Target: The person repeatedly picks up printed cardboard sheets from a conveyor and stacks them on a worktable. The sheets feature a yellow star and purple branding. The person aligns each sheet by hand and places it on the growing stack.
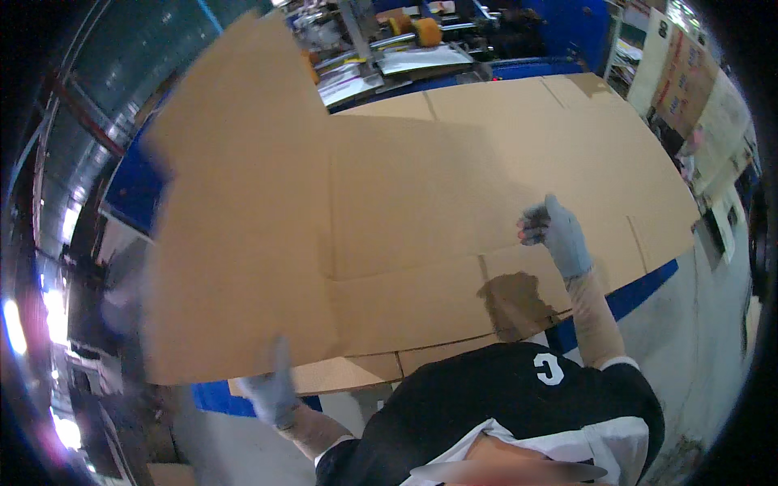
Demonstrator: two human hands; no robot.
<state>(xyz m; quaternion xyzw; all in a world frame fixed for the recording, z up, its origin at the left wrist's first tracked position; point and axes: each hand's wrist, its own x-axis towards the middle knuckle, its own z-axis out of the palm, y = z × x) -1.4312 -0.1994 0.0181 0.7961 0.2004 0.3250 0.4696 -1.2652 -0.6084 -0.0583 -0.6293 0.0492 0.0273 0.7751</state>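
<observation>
A large brown cardboard sheet (421, 194) lies in front of me, with creases and short slots along its edges. Its left panel (243, 211) is lifted and slightly blurred, bending up at a crease. My left hand (275, 393), in a grey glove, grips the near edge of that panel, thumb on top and fingers hidden beneath. Over the right part of the sheet is my right hand (559, 235), gloved with some fingertips bare. Its fingers are loosely curled and apart, holding nothing; whether it touches the board I cannot tell. A darker brown patch (519, 304) shows below it.
Beyond the sheet stands a machine with rollers and orange wheels (427, 32) and a blue frame (571, 32). More cardboard (348, 374) shows under the near edge, above a blue support (640, 292). Printed boards (689, 89) stand at the far right.
</observation>
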